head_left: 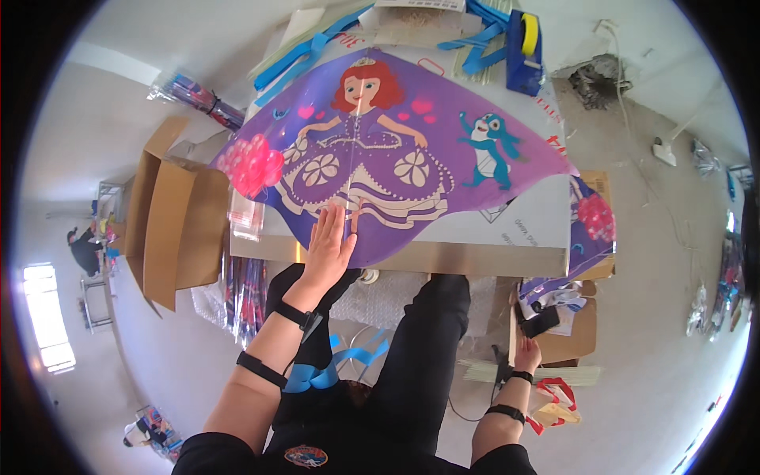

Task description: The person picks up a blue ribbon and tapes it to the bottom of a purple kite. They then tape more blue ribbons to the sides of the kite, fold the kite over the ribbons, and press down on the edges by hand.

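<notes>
A purple kite sail (pixel 396 210) lies spread over a white-topped table (pixel 522 229). It is printed with a red-haired cartoon figure in a gown, pink balloons and a blue rabbit. My left hand (pixel 328 247) rests flat on its lower middle, fingers stretched out and holding nothing. Down at the right, my right hand (pixel 526 355) reaches to an open cardboard box (pixel 566 340) beside the table. A dark object (pixel 541 322) is just beyond its fingertips. The fingers there are small and partly hidden, so whether they grip anything is unclear.
A blue tape dispenser (pixel 524 59) with yellow tape stands at the far right corner. Blue ribbon strips (pixel 309 55) lie along the far edge. An open cardboard carton (pixel 178 222) stands left of the table. Another printed purple sheet (pixel 590 229) hangs at the right.
</notes>
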The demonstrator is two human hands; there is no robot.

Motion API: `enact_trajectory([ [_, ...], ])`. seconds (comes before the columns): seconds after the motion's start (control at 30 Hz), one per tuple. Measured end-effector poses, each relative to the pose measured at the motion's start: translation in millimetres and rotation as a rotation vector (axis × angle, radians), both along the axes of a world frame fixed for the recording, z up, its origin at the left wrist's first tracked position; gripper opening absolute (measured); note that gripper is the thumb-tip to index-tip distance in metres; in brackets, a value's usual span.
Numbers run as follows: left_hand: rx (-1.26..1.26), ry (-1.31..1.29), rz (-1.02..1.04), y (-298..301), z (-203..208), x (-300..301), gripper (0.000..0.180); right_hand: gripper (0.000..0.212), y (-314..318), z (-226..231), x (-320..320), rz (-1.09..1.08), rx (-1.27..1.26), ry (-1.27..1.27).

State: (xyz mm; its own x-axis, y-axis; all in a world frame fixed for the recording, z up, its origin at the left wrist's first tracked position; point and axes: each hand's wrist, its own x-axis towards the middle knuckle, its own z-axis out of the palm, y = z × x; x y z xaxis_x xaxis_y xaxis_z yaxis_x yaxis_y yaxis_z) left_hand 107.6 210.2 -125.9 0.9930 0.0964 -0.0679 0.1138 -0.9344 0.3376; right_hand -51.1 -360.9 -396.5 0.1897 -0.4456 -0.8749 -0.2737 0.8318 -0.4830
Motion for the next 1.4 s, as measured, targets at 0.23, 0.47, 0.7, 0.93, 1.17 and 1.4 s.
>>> enact_trajectory([
  [0.23, 0.113, -0.041, 0.019, -1.5, -14.7, -12.6, 0.072, 0.009, 144.1, 210.2, 139.1, 0.577, -0.827, -0.452],
  [0.47, -0.047, -0.100, 0.047, 15.7, -3.2, 2.8, 0.051, 0.039, 260.6, 302.6, 234.0, 1.486, -1.649, -0.601],
  [0.7, 0.103, -0.209, 0.025, 42.1, -10.6, 11.2, 0.056, 0.060, 330.1, 283.2, 274.5, 1.805, -1.998, -0.567],
  [0.93, 0.103, -0.216, 0.030, 42.1, -8.5, 9.1, 0.057, 0.068, 333.4, 268.8, 273.7, 1.921, -1.993, -0.275],
  [1.17, 0.105, -0.226, 0.041, 47.1, -7.0, 8.7, 0.058, 0.066, 336.5, 270.0, 273.2, 1.898, -2.017, -0.283],
  [1.4, 0.122, -0.253, 0.060, 54.0, -4.8, 8.2, 0.056, 0.063, 333.8, 267.4, 269.9, 1.808, -2.065, -0.319],
])
